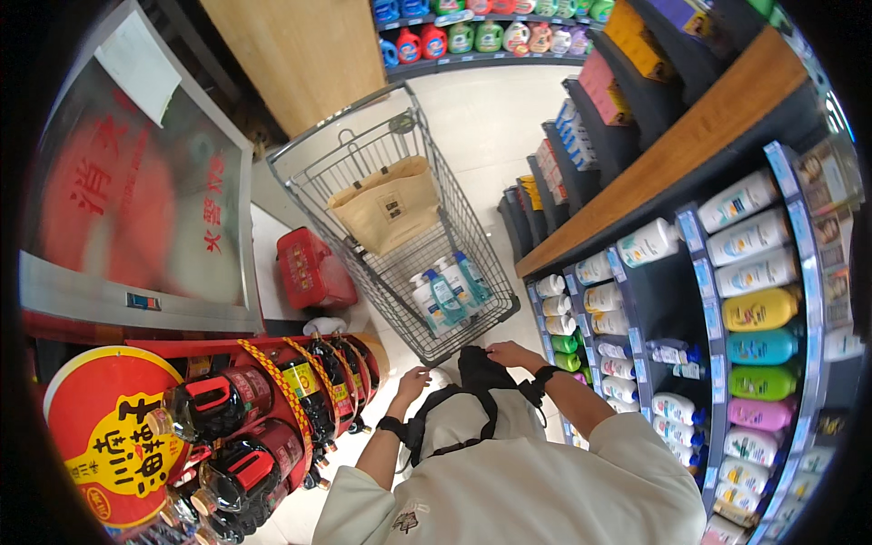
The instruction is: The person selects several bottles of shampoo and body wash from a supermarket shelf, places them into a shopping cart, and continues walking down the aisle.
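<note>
My left hand (413, 383) is beside the near corner of a wire shopping cart (503, 310), its fingers half curled. I cannot tell whether it touches the cart. Against some black fabric (475, 368) in front of my body rest the fingertips of my right hand (514, 355); whether they grip it is unclear. Inside the cart, a beige tote bag (388, 208) stands open towards the far end. Several pump bottles, white ones (424, 300) and clear blue-green ones (444, 300), stand grouped at the near end.
Shelves of shampoo-like bottles (759, 310) line my right, below a wooden board (667, 153). On the left are a glass-fronted fire cabinet (136, 184), a red box (313, 269) and a rack of large dark sauce bottles (221, 402). Detergent jugs (473, 37) fill shelves ahead.
</note>
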Motion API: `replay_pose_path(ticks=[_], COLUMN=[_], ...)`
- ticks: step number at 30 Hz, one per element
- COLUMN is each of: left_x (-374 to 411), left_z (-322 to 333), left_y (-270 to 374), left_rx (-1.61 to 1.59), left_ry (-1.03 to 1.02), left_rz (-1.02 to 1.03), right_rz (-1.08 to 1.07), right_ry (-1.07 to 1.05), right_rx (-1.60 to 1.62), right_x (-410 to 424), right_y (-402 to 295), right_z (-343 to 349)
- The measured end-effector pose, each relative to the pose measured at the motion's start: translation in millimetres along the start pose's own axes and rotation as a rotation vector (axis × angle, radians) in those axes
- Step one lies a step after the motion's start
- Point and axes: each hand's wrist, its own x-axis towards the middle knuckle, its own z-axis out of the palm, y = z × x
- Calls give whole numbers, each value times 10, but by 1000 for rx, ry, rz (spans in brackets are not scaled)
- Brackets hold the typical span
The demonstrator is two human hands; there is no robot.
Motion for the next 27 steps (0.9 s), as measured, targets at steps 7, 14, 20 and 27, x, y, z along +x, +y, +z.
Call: replay_pose_path(ticks=[7,14,20,27], left_x=[90,192,185,152], left_z=[203,287,237,250], left_y=[-201,-537,-602,-668], left_rx=[89,41,161,563], left_ry=[-113,-228,-355,-702], left_rz=[27,-157,-209,397], right_rz=[241,424,516,473], right_ry=[435,495,585,872], right_rx=[505,418,504,626], right_x=[-1086,-2095,-2670,-3070], right_y=[142,-56,-243,-144], right_z=[104,355,478,680])
